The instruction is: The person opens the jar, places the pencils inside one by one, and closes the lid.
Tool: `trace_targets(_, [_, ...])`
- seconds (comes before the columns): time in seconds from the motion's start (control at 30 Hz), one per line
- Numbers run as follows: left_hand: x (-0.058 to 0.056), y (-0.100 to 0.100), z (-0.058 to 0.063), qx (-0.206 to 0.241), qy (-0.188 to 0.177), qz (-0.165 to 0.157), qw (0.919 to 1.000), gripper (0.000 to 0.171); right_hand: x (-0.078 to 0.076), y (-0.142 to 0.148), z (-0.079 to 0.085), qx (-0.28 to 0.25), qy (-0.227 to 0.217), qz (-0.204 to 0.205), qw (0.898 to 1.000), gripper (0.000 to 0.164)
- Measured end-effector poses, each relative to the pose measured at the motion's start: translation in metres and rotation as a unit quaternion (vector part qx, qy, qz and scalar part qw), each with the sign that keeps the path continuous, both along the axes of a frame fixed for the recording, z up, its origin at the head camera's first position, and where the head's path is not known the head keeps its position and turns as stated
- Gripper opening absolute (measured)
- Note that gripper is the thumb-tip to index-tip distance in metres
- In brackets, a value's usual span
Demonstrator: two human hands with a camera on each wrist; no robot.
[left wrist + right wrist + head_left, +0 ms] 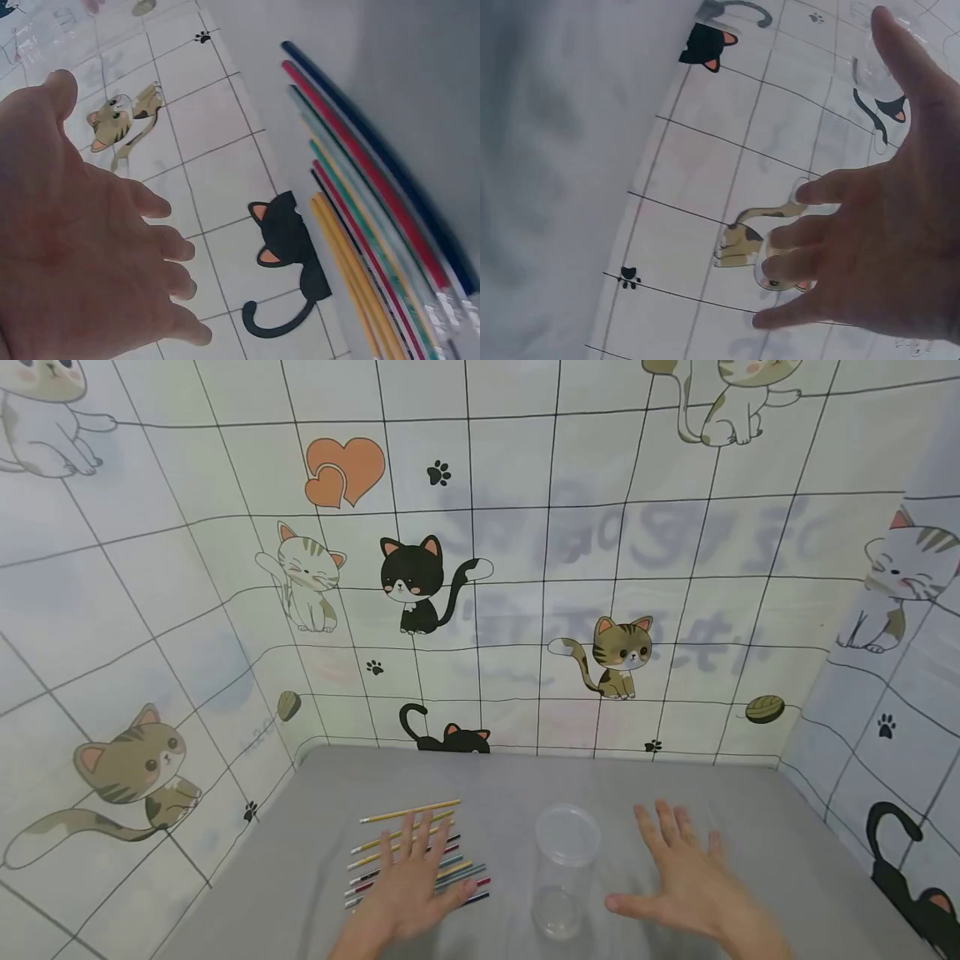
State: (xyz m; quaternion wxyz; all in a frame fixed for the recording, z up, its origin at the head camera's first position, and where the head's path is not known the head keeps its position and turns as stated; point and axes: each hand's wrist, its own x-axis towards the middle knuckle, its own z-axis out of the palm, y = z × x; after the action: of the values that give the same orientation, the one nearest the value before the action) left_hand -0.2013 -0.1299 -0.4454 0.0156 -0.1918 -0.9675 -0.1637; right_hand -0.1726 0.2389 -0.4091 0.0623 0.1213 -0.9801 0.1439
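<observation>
Pencils (367,178) on table (510,785), left hand (411,889) near, right hand (692,885) beside clear jar (564,875), each grip spread

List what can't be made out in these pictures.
Head: parts of the coloured sticks, hidden by the left hand.
Left wrist: lower ends of several coloured sticks, cut off by the bottom edge.
Right wrist: part of the clear container, hidden behind the right hand.
</observation>
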Motion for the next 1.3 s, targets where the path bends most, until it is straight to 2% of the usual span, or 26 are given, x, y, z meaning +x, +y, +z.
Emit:
trace_targets(0.13, [-0.005,0.011,0.012,0.026,0.016,-0.044,0.9986,0.096,-0.004,-0.002,-0.006,-0.064,0.004,0.041,0.997,0.113])
trace_targets(0.23, [-0.010,0.021,0.023,0.065,0.004,-0.086,0.9941,0.092,-0.010,-0.005,-0.014,-0.162,-0.010,0.091,0.983,0.098])
trace_targets(0.3, [-0.013,0.028,0.029,0.090,-0.005,-0.104,0.9905,0.090,-0.014,-0.006,-0.023,-0.235,-0.031,0.128,0.963,0.088])
trace_targets(0.47, [-0.020,0.051,0.041,0.146,0.007,-0.122,0.9817,0.086,-0.024,-0.011,-0.051,-0.392,-0.069,0.203,0.895,0.072])
trace_targets(0.57, [-0.024,0.065,0.047,0.187,0.024,-0.143,0.9715,0.081,-0.028,-0.014,-0.065,-0.444,-0.087,0.226,0.863,0.069])
trace_targets(0.63, [-0.027,0.074,0.050,0.210,0.027,-0.160,0.9642,0.081,-0.029,-0.017,-0.071,-0.466,-0.107,0.232,0.847,0.068])
trace_targets(0.7, [-0.029,0.082,0.052,0.227,0.019,-0.178,0.9572,0.082,-0.030,-0.020,-0.075,-0.471,-0.121,0.229,0.843,0.068])
trace_targets(0.87, [-0.033,0.097,0.053,0.256,-0.004,-0.232,0.9382,0.082,-0.032,-0.026,-0.079,-0.466,-0.117,0.235,0.845,0.066])
trace_targets(0.97, [-0.035,0.101,0.051,0.262,0.005,-0.255,0.9307,0.080,-0.032,-0.030,-0.080,-0.465,-0.108,0.244,0.844,0.064])
trace_targets(1.1, [-0.035,0.105,0.050,0.263,0.015,-0.258,0.9295,0.077,-0.032,-0.034,-0.081,-0.465,-0.093,0.243,0.846,0.064])
trace_targets(1.3, [-0.034,0.109,0.049,0.269,-0.006,-0.244,0.9318,0.073,-0.031,-0.038,-0.081,-0.457,-0.086,0.228,0.855,0.068])
